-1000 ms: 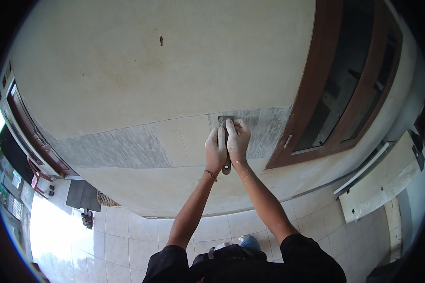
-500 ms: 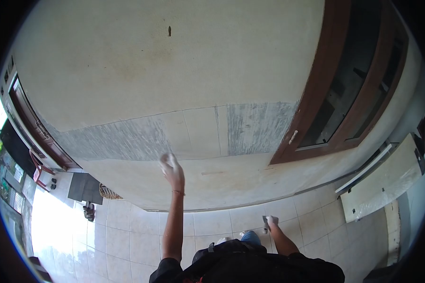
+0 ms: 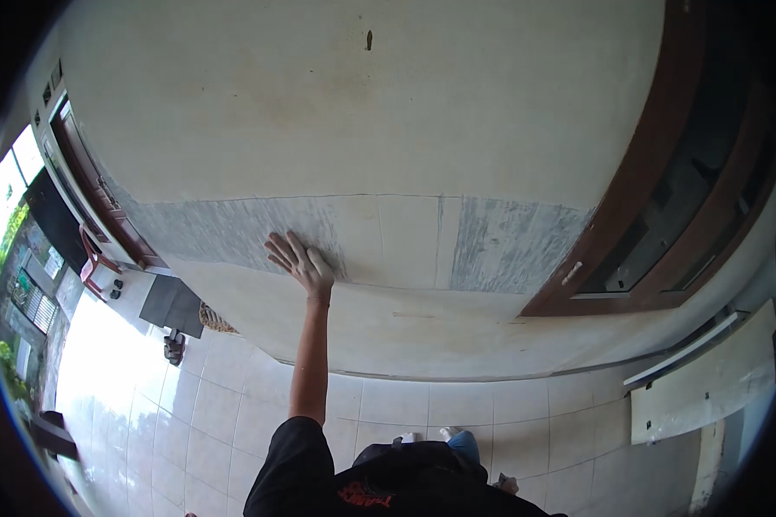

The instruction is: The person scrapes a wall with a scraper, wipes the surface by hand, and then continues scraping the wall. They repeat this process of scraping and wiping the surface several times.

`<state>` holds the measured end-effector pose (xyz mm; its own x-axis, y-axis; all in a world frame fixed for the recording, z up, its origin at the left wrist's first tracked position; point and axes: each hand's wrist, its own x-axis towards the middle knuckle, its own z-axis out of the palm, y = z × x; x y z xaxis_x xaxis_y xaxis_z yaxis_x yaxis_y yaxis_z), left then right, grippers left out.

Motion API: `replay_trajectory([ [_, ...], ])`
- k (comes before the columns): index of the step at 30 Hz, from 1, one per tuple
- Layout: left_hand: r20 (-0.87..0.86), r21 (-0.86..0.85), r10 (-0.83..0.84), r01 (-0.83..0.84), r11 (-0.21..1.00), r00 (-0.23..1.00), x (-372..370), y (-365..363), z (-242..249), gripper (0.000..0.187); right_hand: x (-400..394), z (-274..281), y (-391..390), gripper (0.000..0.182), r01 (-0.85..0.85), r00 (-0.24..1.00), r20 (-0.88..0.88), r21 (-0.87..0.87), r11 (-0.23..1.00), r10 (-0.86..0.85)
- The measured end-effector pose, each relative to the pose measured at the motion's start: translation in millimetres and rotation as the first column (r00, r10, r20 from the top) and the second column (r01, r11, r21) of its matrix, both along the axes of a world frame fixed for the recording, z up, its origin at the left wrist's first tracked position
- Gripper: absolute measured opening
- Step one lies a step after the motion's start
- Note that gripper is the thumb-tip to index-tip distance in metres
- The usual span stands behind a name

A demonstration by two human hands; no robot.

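Head view, looking down along a cream wall (image 3: 388, 121) to a tiled floor (image 3: 422, 414). The wall filled most of the field; across its middle ran a band of tiles, partly cream and partly scraped to grey. One grey scraped patch (image 3: 224, 231) lay at the left of the band, and a second grey patch (image 3: 513, 246) lay at the right, just beside a brown window frame (image 3: 638, 198). A brown door frame (image 3: 95, 198) stood at the far left, with a dark mat (image 3: 171, 303) on the floor below it. A pale board (image 3: 707, 383) leaned low at the right.

The left arm was stretched forward and up, nearly straight, in a black sleeve. The left hand (image 3: 302, 263) lay flat against the wall at the right edge of the left grey patch — fingers (image 3: 283, 248) spread apart and extended, palm on the surface, its grip clamped on nothing. The right hand was out of view — its grip could not be judged. No containers were visible.
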<state>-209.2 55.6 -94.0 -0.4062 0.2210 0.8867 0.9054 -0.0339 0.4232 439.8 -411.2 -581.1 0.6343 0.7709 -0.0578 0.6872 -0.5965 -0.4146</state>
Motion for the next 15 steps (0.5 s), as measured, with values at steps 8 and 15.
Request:
replay_trajectory([
  [8, 0.728, 0.136, -0.017, -0.12, 0.983, 0.685, -69, -5, 131, 0.072, 11, 61, 34, 0.021, 0.255, 0.946, -0.178, -0.115, 0.96, -0.273],
  [15, -0.397, -0.014, -0.002, -0.003, 1.0, 0.918, -59, 7, 61, 0.068, 21, 60, 91, 0.019, 0.37, 0.675, -0.62, -0.185, 0.91, -0.4],
])
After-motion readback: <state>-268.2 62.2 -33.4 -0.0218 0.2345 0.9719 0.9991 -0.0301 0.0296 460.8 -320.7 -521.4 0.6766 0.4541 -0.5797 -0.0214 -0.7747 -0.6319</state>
